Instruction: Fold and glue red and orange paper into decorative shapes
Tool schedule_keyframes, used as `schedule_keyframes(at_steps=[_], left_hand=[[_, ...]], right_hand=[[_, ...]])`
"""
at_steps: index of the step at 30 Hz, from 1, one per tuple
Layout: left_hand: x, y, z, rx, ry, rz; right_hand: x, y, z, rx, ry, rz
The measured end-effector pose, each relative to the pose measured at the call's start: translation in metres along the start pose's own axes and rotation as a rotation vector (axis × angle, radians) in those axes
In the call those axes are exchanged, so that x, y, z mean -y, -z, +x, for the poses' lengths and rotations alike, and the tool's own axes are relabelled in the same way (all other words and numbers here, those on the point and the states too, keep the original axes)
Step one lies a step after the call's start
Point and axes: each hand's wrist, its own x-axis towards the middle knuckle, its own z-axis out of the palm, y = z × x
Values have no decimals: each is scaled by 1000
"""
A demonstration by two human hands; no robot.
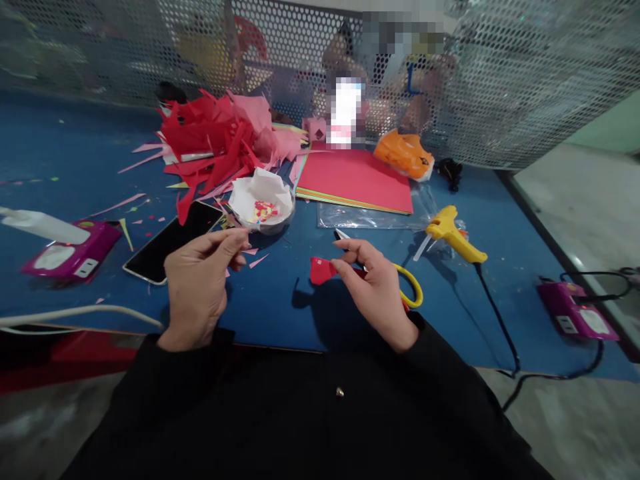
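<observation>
Between the thumb and fingers of my right hand (373, 273) is a small red paper piece (323, 270), held just above the blue table. Scissors with yellow handles (411, 287) show behind that hand, their blade tip poking out past the fingers; whether the hand also touches them I cannot tell. My left hand (205, 280) is pinched closed at the fingertips, and whatever it may hold is too small to make out. Just beyond it stands a bowl (280, 217) lined with white paper, with tiny red and yellow paper bits (265, 211) inside.
Red and pink paper scraps (215, 137) heap up at the back left, near a dark phone (173, 243). Coloured paper sheets (355, 180) lie at the back centre. A yellow glue gun (453, 233) and purple power strips (577, 310) (75, 250) sit at the sides. Perforated metal mesh (295, 50) borders the back.
</observation>
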Motion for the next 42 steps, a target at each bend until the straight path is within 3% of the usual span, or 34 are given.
schedule_keyframes(at_steps=[6, 13, 17, 20, 24, 26, 29, 31, 33, 36, 39, 42], left_hand=[[-8, 16, 4, -93, -253, 329], [-2, 24, 13, 36, -491, 892], [-4, 10, -7, -71, -695, 750], [-8, -10, -25, 187, -568, 546], [-10, -35, -33, 554, -46, 324], [-10, -43, -31, 639, 176, 201], [-10, -50, -28, 588, 333, 37], [-10, -51, -26, 548, 377, -41], [-10, -51, -24, 542, 414, -80], [-9, -51, -24, 552, 451, -106], [-8, -50, -24, 560, 464, -124], [-7, -48, -24, 558, 483, -140]], right_hand=[[-2, 0, 1, -18, -27, 27], [-4, -1, 0, -46, -71, 59], [-3, -2, 0, -69, -58, 70], [-3, -3, 0, -85, -40, 72], [-2, -8, 0, -141, 28, 17], [-1, -9, 0, -168, 69, -5], [0, 2, 4, -164, 133, -53], [-4, 23, 10, -209, 181, -172], [-14, 54, 17, -326, 220, -424], [-39, 101, 30, -415, 35, -876], [-66, 130, 38, -231, -112, -1118], [-84, 137, 39, -79, -172, -1226]])
